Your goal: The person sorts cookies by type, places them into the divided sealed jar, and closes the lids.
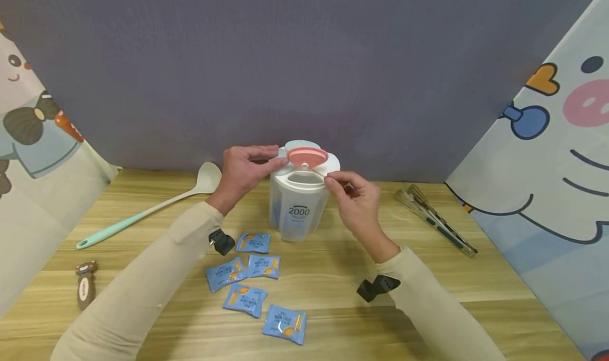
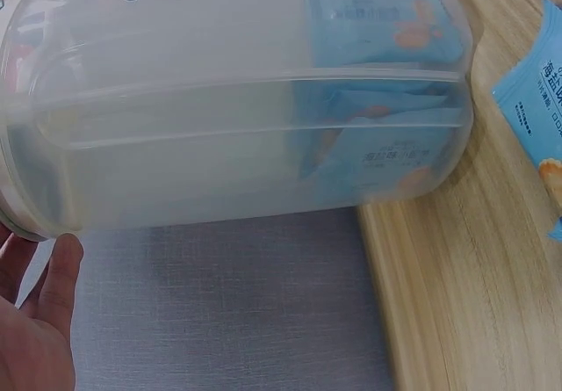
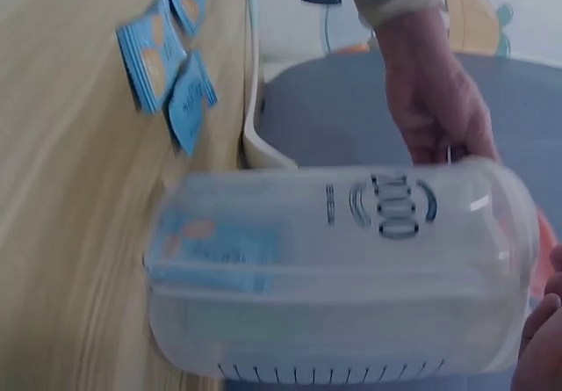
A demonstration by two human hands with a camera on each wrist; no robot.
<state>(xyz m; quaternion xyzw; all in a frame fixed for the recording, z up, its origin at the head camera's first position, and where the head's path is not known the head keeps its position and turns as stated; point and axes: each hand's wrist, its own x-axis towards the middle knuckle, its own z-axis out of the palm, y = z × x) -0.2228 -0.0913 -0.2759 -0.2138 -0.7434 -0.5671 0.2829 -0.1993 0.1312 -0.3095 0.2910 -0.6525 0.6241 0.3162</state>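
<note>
A translucent plastic food storage container (image 1: 298, 215) marked 2000 stands upright, with several blue snack packets (image 2: 386, 154) inside at its bottom. Its white lid (image 1: 333, 164) is on, and the pink-lined flap (image 1: 307, 157) is raised above the pouring opening. At the lid's left side, my left hand (image 1: 245, 172) pinches the edge between thumb and fingers. My right hand (image 1: 357, 202) grips the lid's front right rim with thumb and forefinger. Several blue snack packets (image 1: 254, 243) lie on the table in front of the container.
To the left lies a ladle (image 1: 208, 178) with a mint handle, and nearer me a small brown bear-headed object (image 1: 86, 284). Metal tongs (image 1: 435, 219) rest on the right of the wooden table (image 1: 333, 308). A grey panel (image 1: 304, 59) rises right behind the container.
</note>
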